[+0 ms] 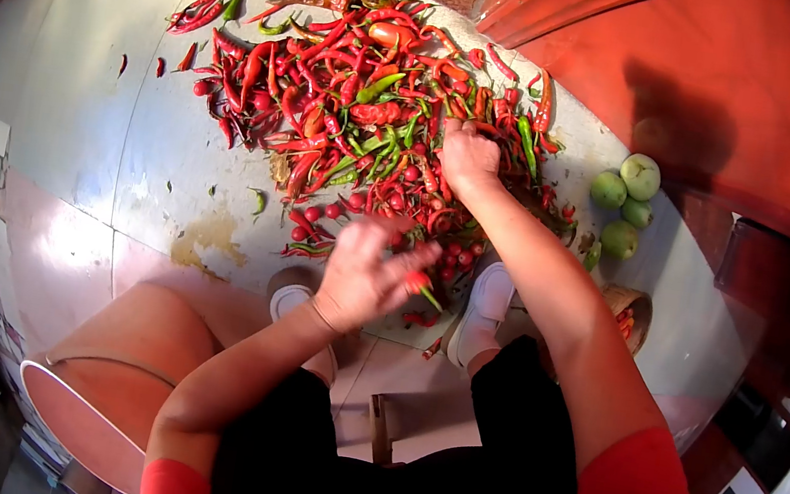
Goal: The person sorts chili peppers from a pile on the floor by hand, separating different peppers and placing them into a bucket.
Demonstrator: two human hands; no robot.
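Note:
A wide heap of red chili peppers (356,60), with some green ones mixed in, lies on the pale tiled floor before me. My right hand (469,161) reaches into the right side of the heap, its fingers curled down among the peppers; what they grip is hidden. Over the near edge of the heap, my left hand (366,271) is blurred by motion with its fingers spread. Just beside its fingertips shows a red pepper with a green stem (422,286). Small round red peppers (311,214) are gathered along the near edge, close to my left hand.
Several round green fruits (609,191) sit to the right of the heap. A basket (629,318) with peppers inside is by my right leg. At lower left stands a large orange bucket (133,352). My white shoes (488,301) are at the heap's near edge; a red wall (587,31) rises behind.

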